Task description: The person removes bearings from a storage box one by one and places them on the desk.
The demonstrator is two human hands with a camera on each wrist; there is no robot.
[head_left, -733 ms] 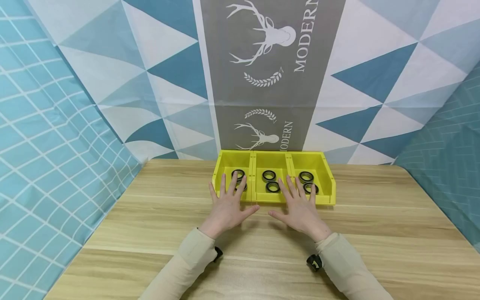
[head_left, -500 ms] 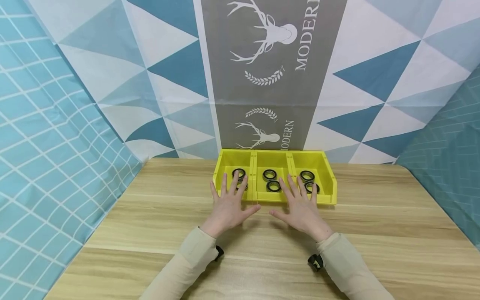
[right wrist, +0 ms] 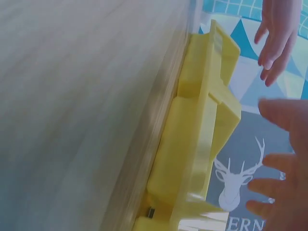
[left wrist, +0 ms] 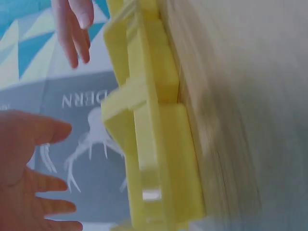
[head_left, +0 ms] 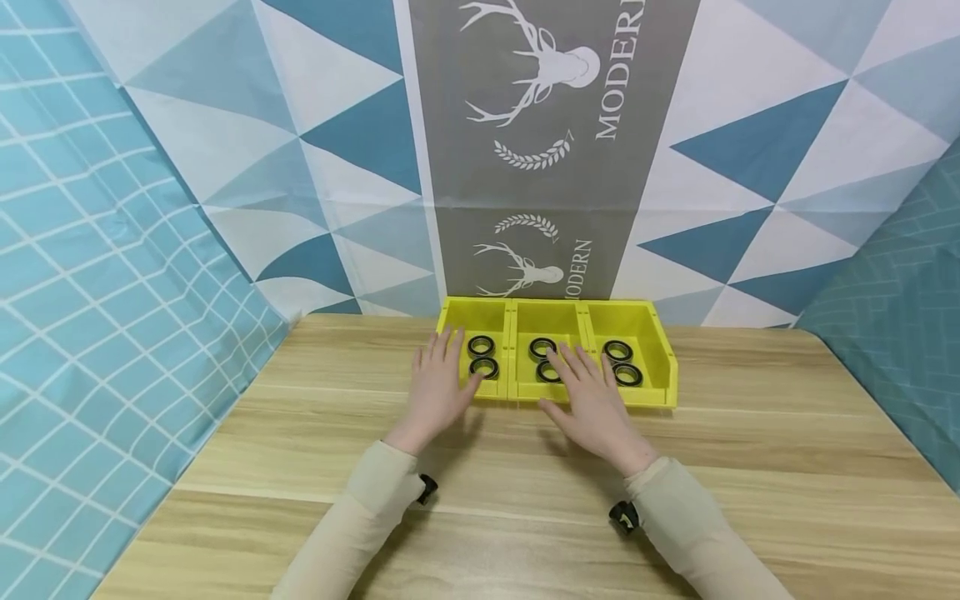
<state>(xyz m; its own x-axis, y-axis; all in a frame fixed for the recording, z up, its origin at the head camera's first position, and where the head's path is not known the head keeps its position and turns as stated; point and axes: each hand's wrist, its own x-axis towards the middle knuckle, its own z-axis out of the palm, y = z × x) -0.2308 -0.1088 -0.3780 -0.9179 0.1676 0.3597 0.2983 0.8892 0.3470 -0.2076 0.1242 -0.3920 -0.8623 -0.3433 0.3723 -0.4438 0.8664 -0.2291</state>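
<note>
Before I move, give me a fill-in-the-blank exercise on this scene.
The three bins are coloured ____.
Each holds ____ black rings.
The word on the gray panel reads ____.
In the head view, the left hand overlaps the bin at the row's ____ end.
Missing words: yellow; two; MODERN; left.

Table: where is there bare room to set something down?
Bare table lies left of the left hand, right of the bins, and between the sleeves. Crowded: the bins, holding rings, with left hand and right hand close.

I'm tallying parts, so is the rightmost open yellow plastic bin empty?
No, the head view shows two round black rings lying inside the rightmost open yellow plastic bin.
</note>
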